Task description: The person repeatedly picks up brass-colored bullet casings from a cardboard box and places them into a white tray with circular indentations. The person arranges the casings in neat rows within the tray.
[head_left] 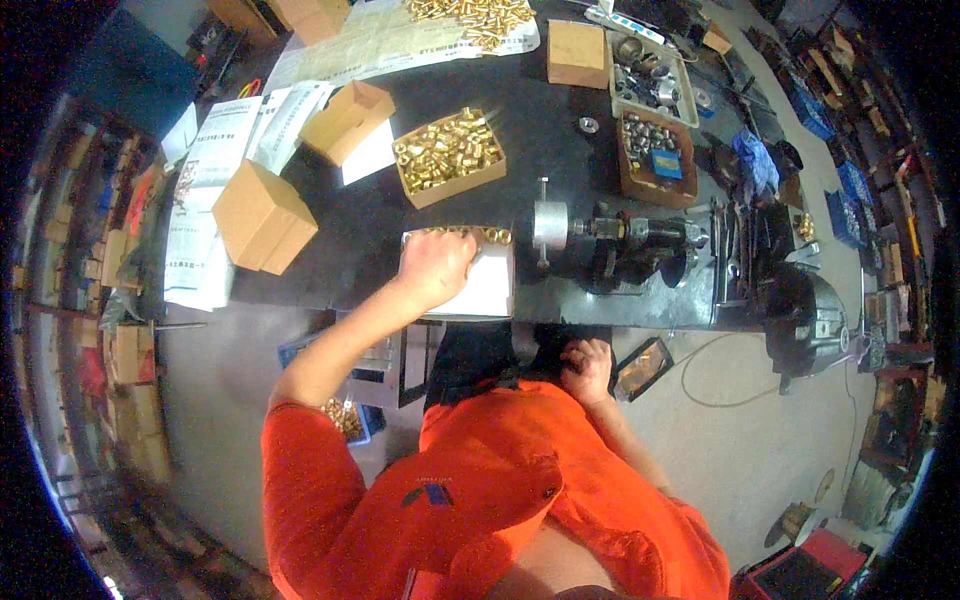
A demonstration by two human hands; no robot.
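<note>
My left hand (437, 268) reaches over a shallow cardboard box with a white bottom (488, 285) at the table's near edge. Its fingers are curled down at the box's far side; what they hold, if anything, is hidden. Along that side stands a row of short brass fittings (494, 236), partly covered by the hand. Just beyond, an open carton (452, 193) is heaped with loose brass fittings (448, 150). Below the table edge, my right hand (588, 368) rests by my thigh with its fingers curled in, and I cannot make out what is in them.
A dark clamping fixture with a round metal head (550, 226) stands right of the box. Empty-looking cartons (265, 215) and newspaper (200, 230) lie left. Trays of metal parts (655, 85) sit far right, more brass parts (470, 20) at the back.
</note>
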